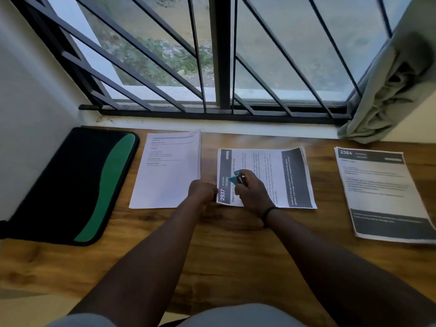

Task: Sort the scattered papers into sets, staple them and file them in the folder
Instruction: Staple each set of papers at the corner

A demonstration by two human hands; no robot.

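1. The middle paper set (266,178) lies flat on the table, turned sideways, its thin white sheets printed with dark grey bands and the number 2937 near the left edge; several sheet edges show slightly fanned along the top.
2. The right hand (252,192) rests over this set with fingers curled round a small blue stapler (237,177), a hard, glossy tool with a dark metal part showing beside the thumb.
3. The left hand (203,191) has its fingers bent, pinching the left edge of the same set where it meets the neighbouring pile. A dark band circles the right wrist.
4. Just left, a second paper set (165,171) lies upright, mostly plain white with a few lines of small print near the top.
5. Well to the right, a third paper set (382,194) headed 2384 lies alone, with a grey header and a grey footer block.
6. At far left sits the folder (70,185), a soft-looking black case with rounded corners and a curved green stripe, closed and flat.
7. The wooden table (224,251) is warm brown with visible grain and a slight sheen.
8. Behind it run a white sill, a window with dark slanted metal bars (165,67), and a pale grey-green curtain (389,90) bunched in folds at right.
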